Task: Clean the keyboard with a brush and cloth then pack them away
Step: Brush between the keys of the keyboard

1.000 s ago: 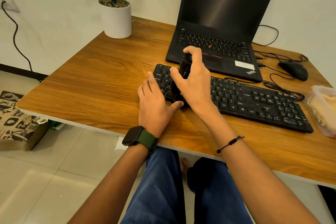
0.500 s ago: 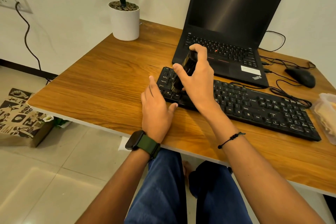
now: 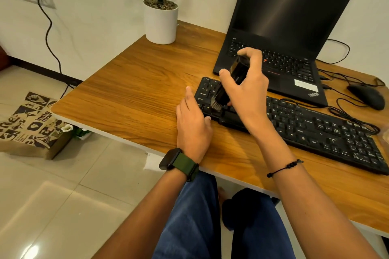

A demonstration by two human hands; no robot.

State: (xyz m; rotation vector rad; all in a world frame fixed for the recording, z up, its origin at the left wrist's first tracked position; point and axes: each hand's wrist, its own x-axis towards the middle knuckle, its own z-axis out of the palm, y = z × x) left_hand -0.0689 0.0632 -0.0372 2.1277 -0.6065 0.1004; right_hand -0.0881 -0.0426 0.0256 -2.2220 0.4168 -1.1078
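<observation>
Keyboard [image 3: 315, 130] on desk [image 3: 130, 82], front of laptop [image 3: 280, 33]. Brushing step: right hand [image 3: 248, 92] grips brush [image 3: 229, 86], bristles on left-end keys; left hand [image 3: 192, 124] flat, steadying edge. Next: probably sweep rightward along rows.

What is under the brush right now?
The brush bristles meet the keyboard at its left end keys. The right hand covers the keys just beside it.

keyboard [image 3: 315, 130] right end cut off, left keys behind right hand [image 3: 248, 92]

Brush [image 3: 228, 88] bristles on keyboard [image 3: 315, 126]
</observation>
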